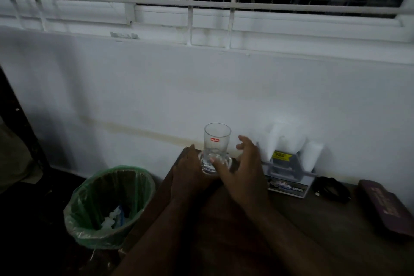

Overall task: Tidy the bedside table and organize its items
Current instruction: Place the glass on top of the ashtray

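A clear drinking glass (216, 139) with a red label stands upright at the far left corner of the dark wooden bedside table (302, 219), seemingly on a clear round coaster. My left hand (187, 172) curls round the glass's base from the left. My right hand (244, 168) is at its right side, thumb touching the base and fingers spread and lifted off the glass.
A grey organiser rack (284, 163) with white packs stands against the wall right of the glass. A black object (331, 188) and a dark long case (385, 206) lie further right. A green-lined bin (107, 206) stands on the floor left of the table.
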The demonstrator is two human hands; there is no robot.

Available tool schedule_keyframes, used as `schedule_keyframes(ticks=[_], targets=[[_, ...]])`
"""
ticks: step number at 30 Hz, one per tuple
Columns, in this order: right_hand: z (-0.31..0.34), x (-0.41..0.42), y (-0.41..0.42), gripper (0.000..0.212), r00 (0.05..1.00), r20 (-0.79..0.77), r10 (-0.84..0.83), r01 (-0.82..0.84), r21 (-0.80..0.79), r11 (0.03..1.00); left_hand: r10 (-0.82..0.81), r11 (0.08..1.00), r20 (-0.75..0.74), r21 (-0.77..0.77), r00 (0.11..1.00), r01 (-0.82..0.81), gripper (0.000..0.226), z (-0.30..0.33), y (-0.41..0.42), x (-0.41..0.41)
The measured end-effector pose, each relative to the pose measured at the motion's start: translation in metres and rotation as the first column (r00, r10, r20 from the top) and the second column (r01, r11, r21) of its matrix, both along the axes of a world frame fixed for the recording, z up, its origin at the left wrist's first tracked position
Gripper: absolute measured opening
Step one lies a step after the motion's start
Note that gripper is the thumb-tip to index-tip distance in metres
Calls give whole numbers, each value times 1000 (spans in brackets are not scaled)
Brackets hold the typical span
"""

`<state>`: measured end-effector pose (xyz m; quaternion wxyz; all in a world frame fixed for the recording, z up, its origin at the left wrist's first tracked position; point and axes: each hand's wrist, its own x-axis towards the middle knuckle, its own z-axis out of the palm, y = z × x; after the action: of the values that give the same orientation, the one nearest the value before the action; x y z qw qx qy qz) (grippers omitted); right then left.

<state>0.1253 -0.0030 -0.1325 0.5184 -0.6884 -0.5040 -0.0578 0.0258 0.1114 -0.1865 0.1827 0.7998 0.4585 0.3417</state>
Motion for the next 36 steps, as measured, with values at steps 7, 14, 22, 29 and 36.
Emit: schedule_keyframes(ticks=[7, 14, 22, 29, 36], targets=[[-30, 72, -81, 69, 869, -30, -493, 479, 298, 826, 10, 977, 322, 199, 947, -78, 75, 37, -57, 0], [-36, 91, -82, 91, 854, -344, -389, 396, -53, 917, -234, 927, 495, -147, 837, 346, 73, 19, -111, 74], [-33, 87, -85, 73, 907, -278, -317, 316, -52, 947, -400, 883, 385, -80, 831, 462, 63, 29, -116, 65], [-35, 87, -85, 76, 913, -257, -317, 311, -68, 948, -343, 916, 372, -69, 862, 395, 56, 35, -122, 64], [-27, 101, -116, 70, 916, -52, -398, 401, 90, 911, -290, 918, 407, -137, 866, 372, 48, 20, -110, 72]])
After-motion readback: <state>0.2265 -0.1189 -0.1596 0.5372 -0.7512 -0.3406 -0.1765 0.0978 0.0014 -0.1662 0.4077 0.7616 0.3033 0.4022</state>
